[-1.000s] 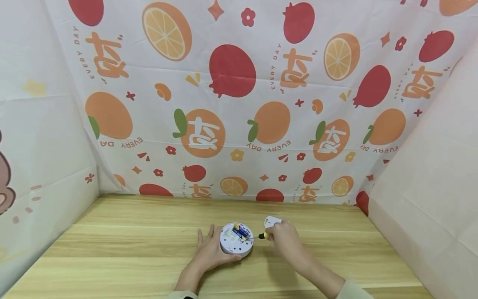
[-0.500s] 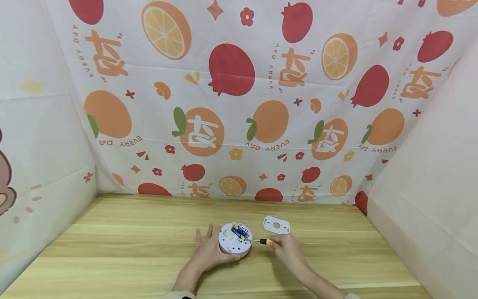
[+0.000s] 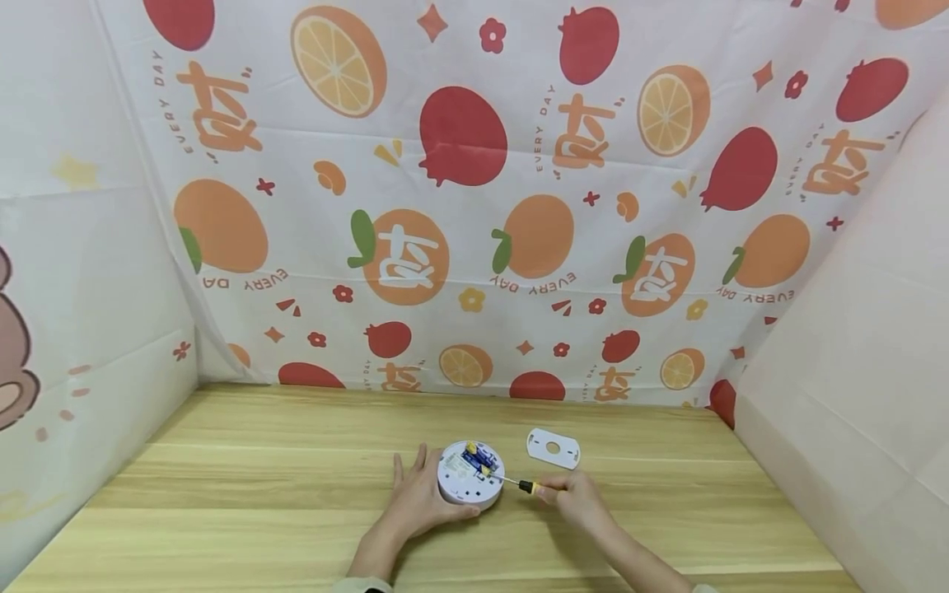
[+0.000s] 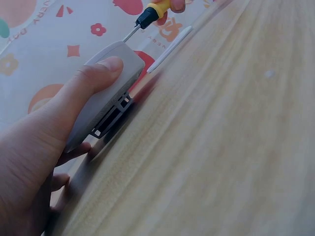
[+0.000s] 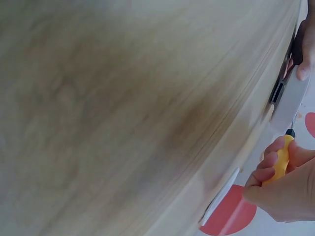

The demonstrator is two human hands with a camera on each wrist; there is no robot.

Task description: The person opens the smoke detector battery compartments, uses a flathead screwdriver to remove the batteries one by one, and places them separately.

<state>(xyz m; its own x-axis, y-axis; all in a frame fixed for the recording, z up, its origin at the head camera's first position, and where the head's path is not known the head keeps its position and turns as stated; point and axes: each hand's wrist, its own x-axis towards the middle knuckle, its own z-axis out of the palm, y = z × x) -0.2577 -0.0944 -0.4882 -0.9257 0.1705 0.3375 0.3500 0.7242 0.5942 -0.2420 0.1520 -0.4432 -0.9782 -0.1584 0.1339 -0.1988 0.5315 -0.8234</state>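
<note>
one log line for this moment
left hand: grips round white device | right hand: holds yellow screwdriver, tip in device | white plate: flat on table

On the table (image 3: 245, 494) in front of you, your left hand (image 3: 415, 504) wraps the near left side of the round device (image 3: 469, 474), thumb along its near rim. The batteries (image 3: 478, 455) sit in the device's open far part. Your right hand (image 3: 574, 499) lies just right of the device and holds the screwdriver (image 3: 519, 484), whose shaft runs leftward onto the device's top. The mounting plate (image 3: 553, 448) lies flat just beyond your right hand, to the right of the device and apart from it. The printed backdrop (image 3: 474, 206) stands behind everything, well beyond both hands.
</note>
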